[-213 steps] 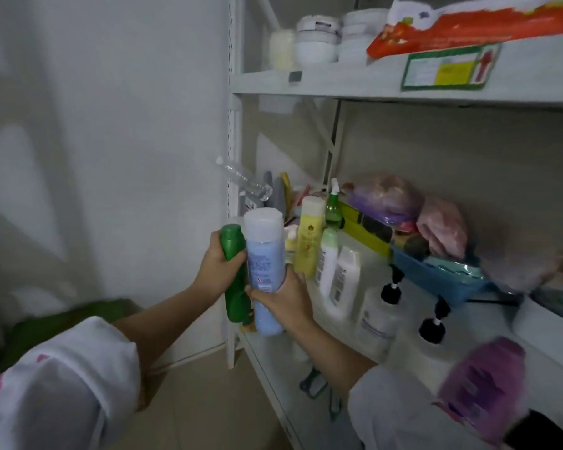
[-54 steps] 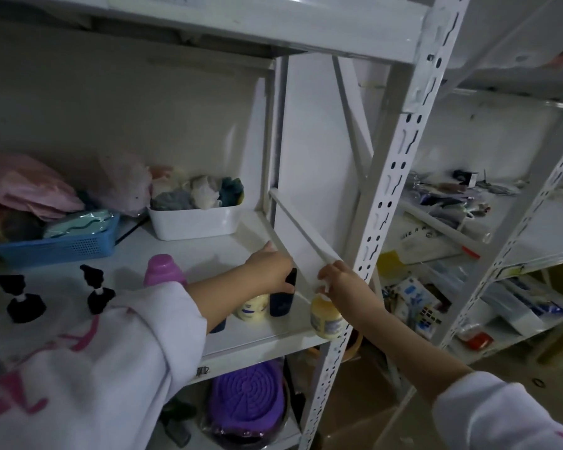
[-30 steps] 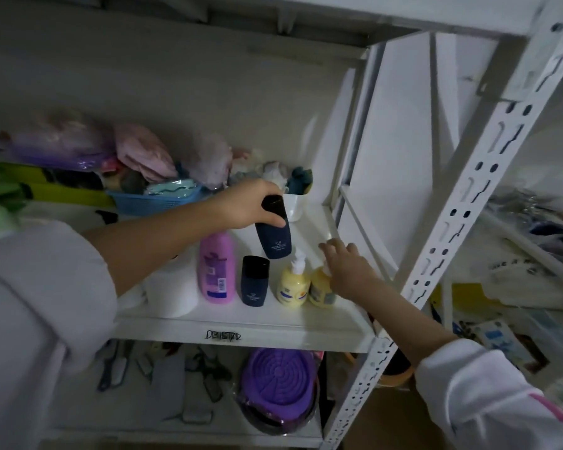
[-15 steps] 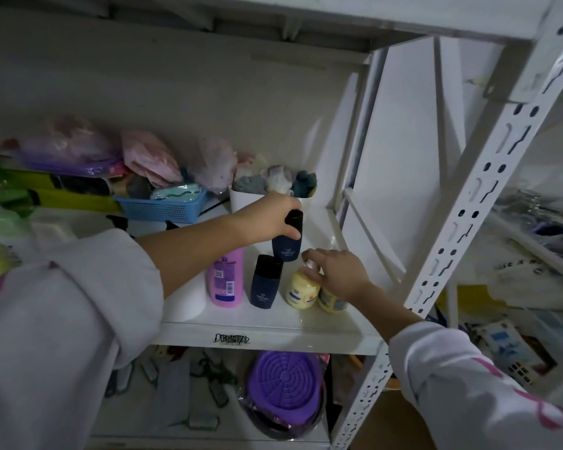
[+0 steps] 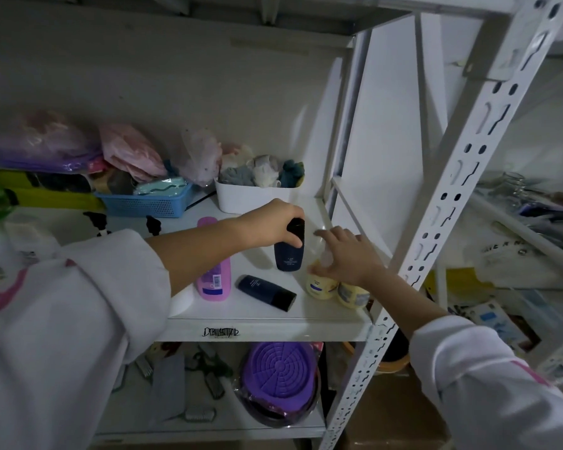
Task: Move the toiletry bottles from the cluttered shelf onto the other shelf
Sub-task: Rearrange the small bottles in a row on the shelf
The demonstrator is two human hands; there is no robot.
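— Left hand [image 5: 270, 224] first: what was it doing?

— It gripped the cap of an upright dark navy bottle [image 5: 289, 251], fingers curled over the top. That bottle stood on the white shelf [image 5: 264, 315], its base down on the board, just behind the other small bottles.

— And the right hand [image 5: 345, 254]?

— It reached in from the right, over two yellow pump bottles [image 5: 320, 284]. Thumb and fingers closed around the pump neck of the nearer one; the index finger stuck out toward the navy bottle. The second yellow bottle [image 5: 351, 293] stood touching the first, right by the shelf's front corner post [image 5: 442, 222].

— Anything else near the hands?

— A second dark navy bottle [image 5: 265, 292] lay on its side, cap pointing to the front right, between the pink bottle [image 5: 213, 280] and the yellow pair, just in front of the one held upright. The pink bottle stood partly behind the left forearm.

— Further back?

— A white tub [image 5: 251, 199] of bath sponges sat against the wall behind the left hand, with a blue basket [image 5: 143, 203] to its left and plastic bags [image 5: 130, 151] heaped beyond it. On the shelf below lay a purple round lid [image 5: 278, 368].
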